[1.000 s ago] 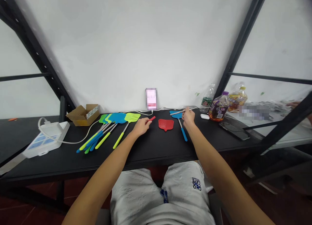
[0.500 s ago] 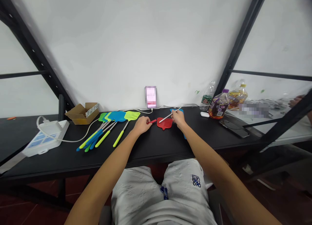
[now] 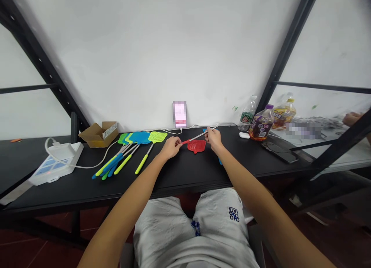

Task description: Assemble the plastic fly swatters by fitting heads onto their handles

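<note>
L hand (image 3: 171,147) just left of red swatter head (image 3: 196,147), fingertips pinching red handle (image 3: 184,142). R hand (image 3: 213,139) just right of head, fingers pinching metal rod (image 3: 197,136). Rod end meets handle tip at head's far-left edge, can't tell if inserted. Head's on blk table (image 3: 185,175). Blue swatter (image 3: 220,162) right of it, mostly hidden by R hand/arm. Swatter pile (image 3: 139,137) further left, phone (image 3: 180,114) behind, bottles (image 3: 261,125) well off right.
</note>
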The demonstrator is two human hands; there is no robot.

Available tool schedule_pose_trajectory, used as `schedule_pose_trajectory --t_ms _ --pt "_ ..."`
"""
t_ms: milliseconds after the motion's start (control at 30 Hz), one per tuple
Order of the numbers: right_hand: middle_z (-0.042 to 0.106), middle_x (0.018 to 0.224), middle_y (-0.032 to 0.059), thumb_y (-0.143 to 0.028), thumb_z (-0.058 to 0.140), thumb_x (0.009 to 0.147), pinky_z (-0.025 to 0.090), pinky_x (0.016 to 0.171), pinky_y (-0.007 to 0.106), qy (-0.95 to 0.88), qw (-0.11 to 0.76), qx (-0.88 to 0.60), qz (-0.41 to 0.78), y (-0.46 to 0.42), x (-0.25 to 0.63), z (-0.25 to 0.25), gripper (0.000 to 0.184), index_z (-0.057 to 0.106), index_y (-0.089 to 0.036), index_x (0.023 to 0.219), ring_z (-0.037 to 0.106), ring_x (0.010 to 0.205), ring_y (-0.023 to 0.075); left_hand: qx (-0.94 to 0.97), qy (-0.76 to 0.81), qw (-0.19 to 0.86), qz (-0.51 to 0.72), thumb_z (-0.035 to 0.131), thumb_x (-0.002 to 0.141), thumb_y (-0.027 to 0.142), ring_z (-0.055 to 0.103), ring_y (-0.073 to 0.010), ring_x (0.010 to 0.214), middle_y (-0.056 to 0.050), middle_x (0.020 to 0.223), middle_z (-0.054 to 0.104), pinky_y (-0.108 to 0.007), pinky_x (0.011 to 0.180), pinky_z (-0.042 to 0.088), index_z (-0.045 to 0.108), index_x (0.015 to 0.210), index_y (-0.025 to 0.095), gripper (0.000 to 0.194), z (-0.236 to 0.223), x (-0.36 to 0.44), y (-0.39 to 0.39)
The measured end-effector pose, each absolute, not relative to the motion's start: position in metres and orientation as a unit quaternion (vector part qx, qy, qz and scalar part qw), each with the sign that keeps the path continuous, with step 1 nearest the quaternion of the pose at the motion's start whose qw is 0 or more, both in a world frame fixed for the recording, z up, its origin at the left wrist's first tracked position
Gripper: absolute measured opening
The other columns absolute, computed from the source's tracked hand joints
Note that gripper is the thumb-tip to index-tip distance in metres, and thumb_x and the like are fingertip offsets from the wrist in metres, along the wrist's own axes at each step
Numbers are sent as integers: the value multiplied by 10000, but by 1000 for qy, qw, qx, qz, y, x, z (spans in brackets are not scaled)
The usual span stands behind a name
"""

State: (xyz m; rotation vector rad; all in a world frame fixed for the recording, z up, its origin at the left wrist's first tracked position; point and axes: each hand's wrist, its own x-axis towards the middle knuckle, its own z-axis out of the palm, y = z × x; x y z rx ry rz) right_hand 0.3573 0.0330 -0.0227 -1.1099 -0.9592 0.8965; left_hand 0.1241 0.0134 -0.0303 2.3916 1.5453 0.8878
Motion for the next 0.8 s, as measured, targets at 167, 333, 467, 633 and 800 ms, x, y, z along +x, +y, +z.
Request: schedule_pose_trajectory --t_ms 167,333,467,633,800 --pt "485 497 -40 -376 574 890 267 335 170 -401 669 -470 413 28 354 -17 289 489 -176 700 396 351 48 801 496 90 324 596 848 232 560 -168 760 -44 829 614 -304 712 450 649 842 174 79 -28 127 10" --pt "489 500 -38 -390 586 880 249 322 168 -398 671 -461 422 29 355 -17 286 496 -178 712 396 349 50 797 491 101 338 604 832 246 567 -168 750 -44 834 629 -307 707 458 652 831 176 84 -26 127 9" --pt "487 500 -41 -375 592 870 228 316 164 -380 672 -458 441 31 358 -18 267 490 -179 720 390 346 47 799 471 114 356 595 827 245 579 -166 757 -40 846 649 -305 723 464 654 842 184 86 -26 128 10" --pt "490 509 -46 -378 613 851 207 316 168 -369 672 -441 467 33 361 -19 273 467 -188 719 387 346 48 787 450 175 385 575 824 246 612 -153 717 -25 794 658 -286 706 482 634 832 182 87 -26 130 9" --pt "512 530 -43 -445 638 840 210 322 169 -392 676 -400 479 32 361 -19 321 472 -192 732 400 363 51 761 446 258 395 556 829 268 598 -122 564 12 673 599 -254 608 462 595 828 173 102 -22 131 4"
